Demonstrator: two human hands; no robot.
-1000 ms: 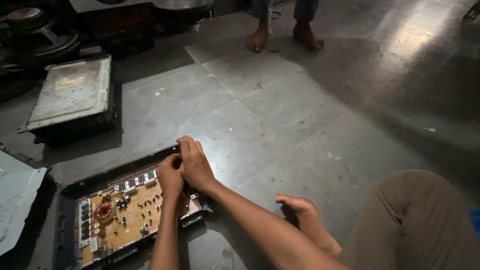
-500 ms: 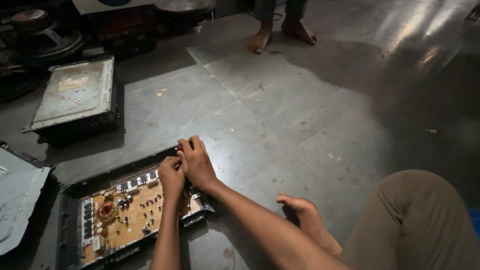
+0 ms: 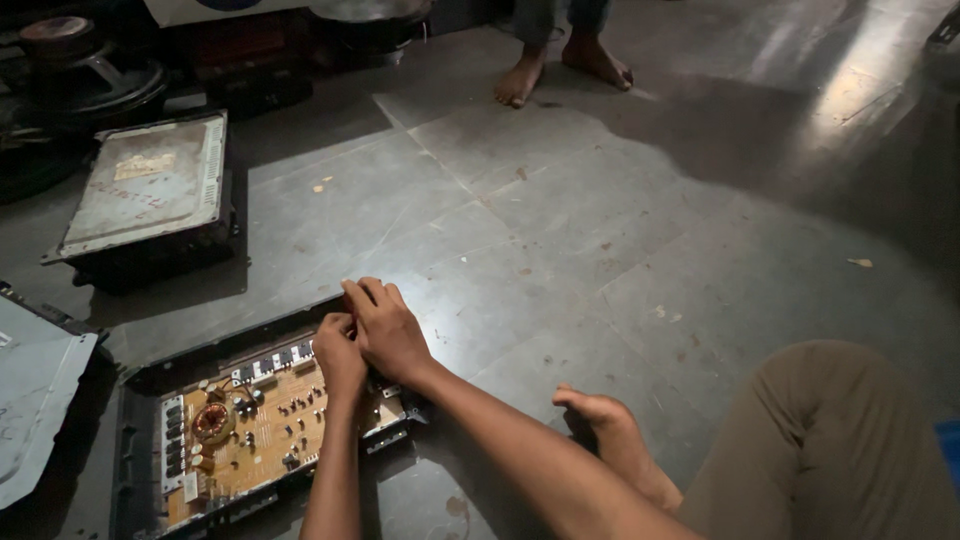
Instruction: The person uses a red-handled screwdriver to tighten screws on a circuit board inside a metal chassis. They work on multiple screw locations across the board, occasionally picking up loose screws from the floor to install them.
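Note:
An open black chassis (image 3: 140,375) lies on the floor at the lower left, with a tan circuit board (image 3: 250,430) inside that carries a copper coil and several small parts. My left hand (image 3: 340,358) rests curled on the board's far right corner; what its fingers hold is hidden. Right beside it, touching it, my right hand (image 3: 388,325) lies over the chassis's far right rim with the fingers reaching across the edge.
A closed grey metal unit (image 3: 150,190) sits at the back left, and a grey cover panel (image 3: 35,390) lies at the far left. My bare foot (image 3: 610,430) and bent knee (image 3: 830,440) are at the lower right. Another person's bare feet (image 3: 560,60) stand at the top. Dark clutter lines the back left.
Both hands stay at the same corner of the chassis, with only small shifts of the fingers. The view has tilted slightly.

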